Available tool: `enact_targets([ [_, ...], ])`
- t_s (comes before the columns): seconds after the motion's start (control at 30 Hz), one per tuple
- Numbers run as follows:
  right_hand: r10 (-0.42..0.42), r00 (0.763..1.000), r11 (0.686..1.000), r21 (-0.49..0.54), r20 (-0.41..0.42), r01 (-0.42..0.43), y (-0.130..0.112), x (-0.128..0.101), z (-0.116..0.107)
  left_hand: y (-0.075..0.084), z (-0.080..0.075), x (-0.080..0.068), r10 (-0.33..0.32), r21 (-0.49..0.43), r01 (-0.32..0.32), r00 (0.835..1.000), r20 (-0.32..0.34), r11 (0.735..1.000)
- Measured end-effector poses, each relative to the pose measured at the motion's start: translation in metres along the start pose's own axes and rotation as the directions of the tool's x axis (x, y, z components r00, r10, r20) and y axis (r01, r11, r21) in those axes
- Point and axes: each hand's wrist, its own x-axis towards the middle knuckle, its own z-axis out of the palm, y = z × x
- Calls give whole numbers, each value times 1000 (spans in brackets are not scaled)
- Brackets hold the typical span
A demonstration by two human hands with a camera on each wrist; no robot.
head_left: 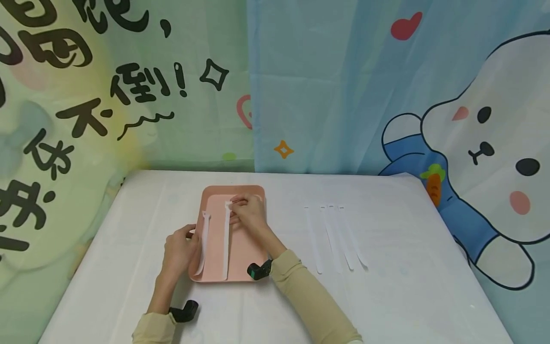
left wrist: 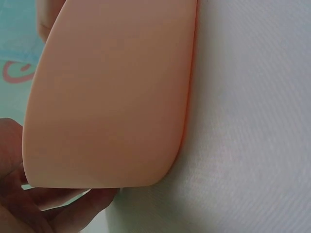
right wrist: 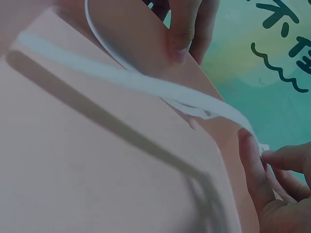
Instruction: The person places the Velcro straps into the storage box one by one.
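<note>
1 pink tray (head_left: 253,248) sat on the white table (head_left: 386,296), left of centre. 2 white strips lay lengthwise in the tray: the left strip (head_left: 204,243), curling up at its near end, and the right strip (head_left: 226,243), straight.

The right hand (head_left: 248,213) rested over the tray's far half. Its fingers (right wrist: 284,158) were curled and pinched the far end of the right strip; the right wrist view showed that end caught between thumb and fingertips, with the strip running taut across the tray floor.

The left hand (head_left: 180,251) was at the tray's left edge, thumb over the rim near the left strip. Its fingers (left wrist: 82,206) were curled loosely under and against the tray's side, steadying it. The left wrist view showed mostly the tray's smooth outer wall (left wrist: 112,97) against the tablecloth; I could not tell whether the thumb touched the strip itself.

4 more white strips (head_left: 337,239) lay flat on the table to the right of the tray, well apart from it, side by side and fanning slightly toward the near end.

Both forearms wore tan sleeves. 1 dark wrist mount (head_left: 258,271) showed on the right arm, 1 (head_left: 185,311) on the left.
</note>
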Motion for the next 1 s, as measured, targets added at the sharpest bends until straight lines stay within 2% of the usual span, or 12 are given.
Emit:
enact_targets([
  [0.37, 14, 1000, 999, -43, -5, -15, 4, 4, 15, -1, 0, 1, -7, 2, 7, 1000, 5, 1000],
  [0.73, 37, 999, 999, -38, -13, -37, 10, 8, 25, -1, 1, 0, -8, 4, 8, 1000, 4, 1000],
  [1.0, 91, 996, 995, -40, -2, -91, 10, 11, 29, -1, 1, 0, -7, 0, 7, 1000, -2, 1000],
])
